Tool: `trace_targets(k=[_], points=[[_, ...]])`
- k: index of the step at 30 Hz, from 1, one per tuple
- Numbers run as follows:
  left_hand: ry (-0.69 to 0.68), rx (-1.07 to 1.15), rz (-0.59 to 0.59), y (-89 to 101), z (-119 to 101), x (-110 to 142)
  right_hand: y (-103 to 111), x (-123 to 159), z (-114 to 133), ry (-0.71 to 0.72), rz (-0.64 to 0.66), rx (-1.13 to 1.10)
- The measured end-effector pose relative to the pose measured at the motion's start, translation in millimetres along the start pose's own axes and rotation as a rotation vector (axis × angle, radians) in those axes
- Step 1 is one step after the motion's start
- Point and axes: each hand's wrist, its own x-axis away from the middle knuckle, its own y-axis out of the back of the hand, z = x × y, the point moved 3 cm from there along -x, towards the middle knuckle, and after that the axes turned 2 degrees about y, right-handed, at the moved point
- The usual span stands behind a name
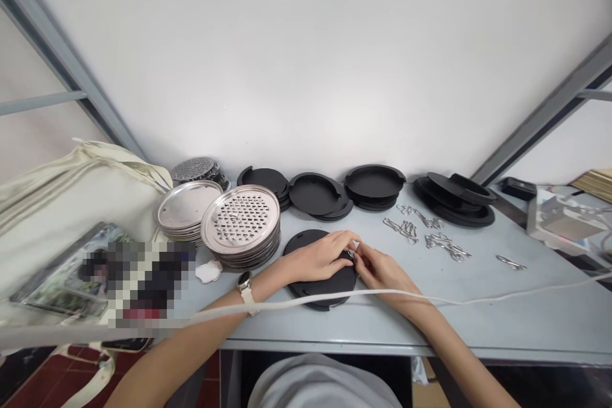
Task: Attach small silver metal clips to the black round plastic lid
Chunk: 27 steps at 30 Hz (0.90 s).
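A round black plastic lid [299, 242] with a raised rim and small slots lies on the table in front of me. My left hand [325, 258], with a watch at the wrist, rests across this lid. At its right edge, the fingers and thumb of that hand close on a small shiny metal clip [350, 254]. My right hand [377, 268] meets it there, its fingertips pinching the same clip. Most of the clip is hidden by fingers. Loose wire clips [406, 229] lie in small heaps to the right.
Stacked metal grater discs [240, 220] and plain metal discs [189, 207] stand at left. Black lids [375, 186] line the wall. A white cable [306, 299] crosses the view before my forearms. A cream bag [86, 185] sits far left, a white box [564, 223] at right.
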Motion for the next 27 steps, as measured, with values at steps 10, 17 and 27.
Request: trace_targets(k=[10,17,27], points=[[-0.007,-0.017,-0.008,-0.4,1.4,0.5,-0.2,-1.6,-0.5,-0.011,0.000,0.021],[-0.007,-0.019,-0.012,-0.5,0.6,0.9,1.0,-1.6,1.9,-0.012,0.003,0.009],[-0.003,-0.018,-0.016,-1.8,2.2,0.3,1.8,-1.1,2.0,0.007,0.017,0.004]])
